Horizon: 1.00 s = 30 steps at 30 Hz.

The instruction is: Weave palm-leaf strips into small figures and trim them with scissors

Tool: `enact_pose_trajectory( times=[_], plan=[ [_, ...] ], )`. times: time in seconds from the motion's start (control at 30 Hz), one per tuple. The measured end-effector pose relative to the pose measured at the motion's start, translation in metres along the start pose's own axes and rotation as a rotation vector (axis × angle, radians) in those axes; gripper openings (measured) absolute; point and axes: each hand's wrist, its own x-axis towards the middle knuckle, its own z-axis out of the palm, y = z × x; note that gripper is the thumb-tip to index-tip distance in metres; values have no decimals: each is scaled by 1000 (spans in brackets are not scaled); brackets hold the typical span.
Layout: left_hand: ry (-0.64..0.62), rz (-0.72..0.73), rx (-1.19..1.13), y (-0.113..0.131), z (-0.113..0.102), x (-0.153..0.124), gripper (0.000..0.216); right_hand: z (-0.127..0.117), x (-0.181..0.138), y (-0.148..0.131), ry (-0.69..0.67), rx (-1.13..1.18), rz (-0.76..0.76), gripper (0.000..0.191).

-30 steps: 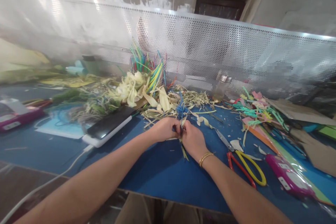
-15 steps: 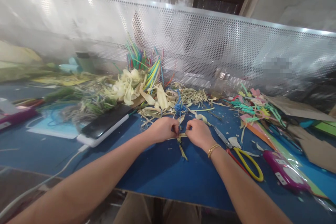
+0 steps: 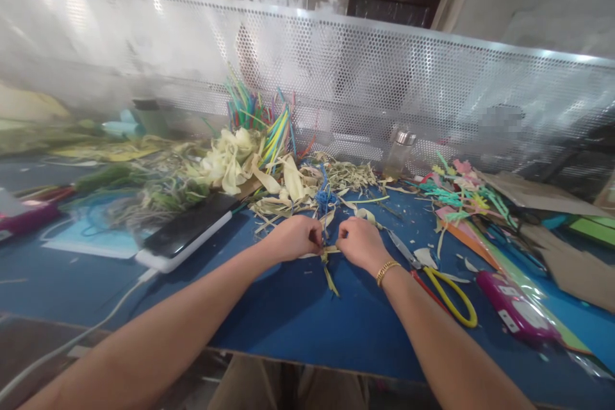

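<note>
My left hand (image 3: 296,237) is closed, thumb and finger pinched at one side of a small tied bundle of dried husk strips (image 3: 329,277). Opposite it, my right hand (image 3: 361,243) is also closed, its fingertips at the bundle's other side. Short ends of the strips hang towards me over the blue table (image 3: 288,327). Blue string (image 3: 325,196) lies tangled just beyond the fingers. Exactly how the fingertips grip the strips is hard to see. Scissors (image 3: 449,293) with a yellow and a red handle lie beside my right wrist.
A phone (image 3: 189,224) rests on a white block with a cable at left. Pale husks (image 3: 233,157) and colourful stems (image 3: 276,134) are heaped behind. A glass bottle (image 3: 400,152) stands near the perforated metal panel (image 3: 375,77). At right lie a purple device (image 3: 516,307) and cardboard (image 3: 569,259).
The whole view has shifted slightly to the left. Both hands stay at the husk bundle, with a slightly wider gap between them.
</note>
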Motion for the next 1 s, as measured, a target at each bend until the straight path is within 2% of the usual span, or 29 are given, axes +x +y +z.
enact_pose_trajectory(
  times=[0.13,0.2,0.3,0.37,0.53,0.67,0.9,1.0],
  plan=[
    [-4,3,2,-3,1,1,15,-1,1,1,16,59,14,8],
    [-8,16,-1,-4,1,1,14,0,2,1,8,240,48,9],
    [-18,24,-3,-4,0,1,15,4,4,0,-73,582,85,11],
    [-23,20,-3,-5,0,0,16,8,6,-1,-129,694,79,12],
    [-10,8,10,-5,0,0,17,11,8,1,-183,819,28,3],
    [-22,13,4,-7,1,2,17,11,8,8,-186,895,-60,17],
    [-13,45,-58,-1,0,-1,27,0,8,11,-87,770,-120,15],
    [-26,52,-82,-2,0,-1,23,-3,7,7,-75,786,-143,15]
  ],
)
